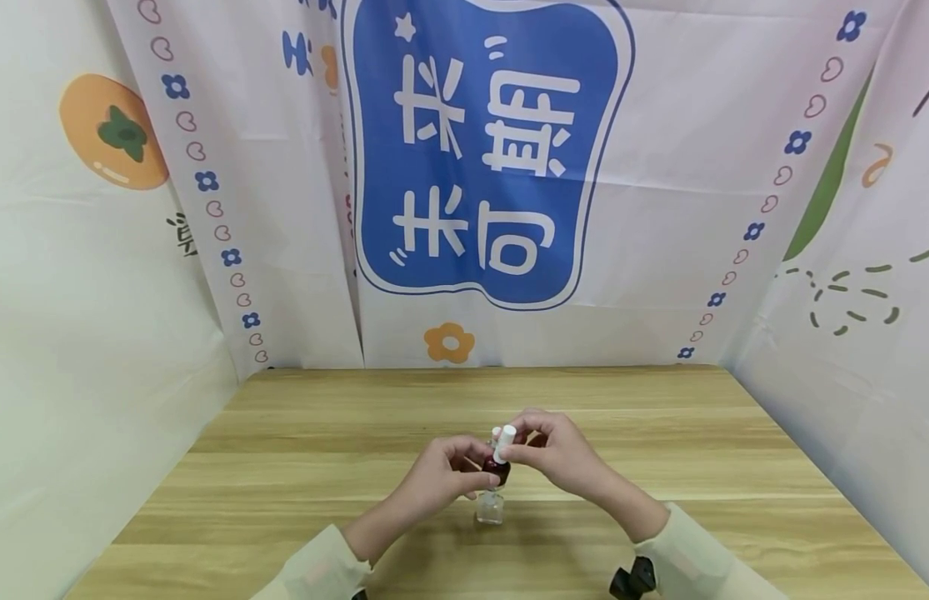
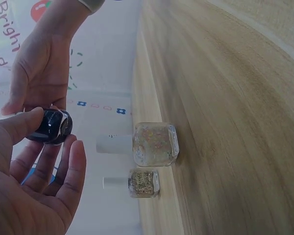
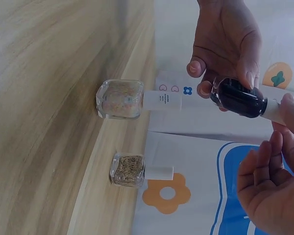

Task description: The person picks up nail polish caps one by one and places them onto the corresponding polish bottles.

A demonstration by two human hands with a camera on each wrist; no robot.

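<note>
A dark nail polish bottle (image 1: 496,472) with a white cap (image 1: 505,442) is held above the table. My left hand (image 1: 443,473) grips its glass body between thumb and fingers, plain in the right wrist view, where the dark bottle (image 3: 238,97) lies across the fingers. My right hand (image 1: 560,452) pinches the white cap between thumb and fingertips. The cap appears to sit on the bottle's neck. Below the hands stands a clear bottle with pale glitter (image 2: 156,144), its white cap on. Beyond it stands a smaller gold-glitter bottle (image 3: 128,170), also capped, mostly hidden in the head view.
Both standing bottles are upright on the wood-grain table (image 1: 322,433), close under the hands. A printed white cloth (image 1: 659,250) hangs behind the table's far edge, and more cloth hangs along both sides. A black strap piece (image 1: 633,577) is at the right sleeve.
</note>
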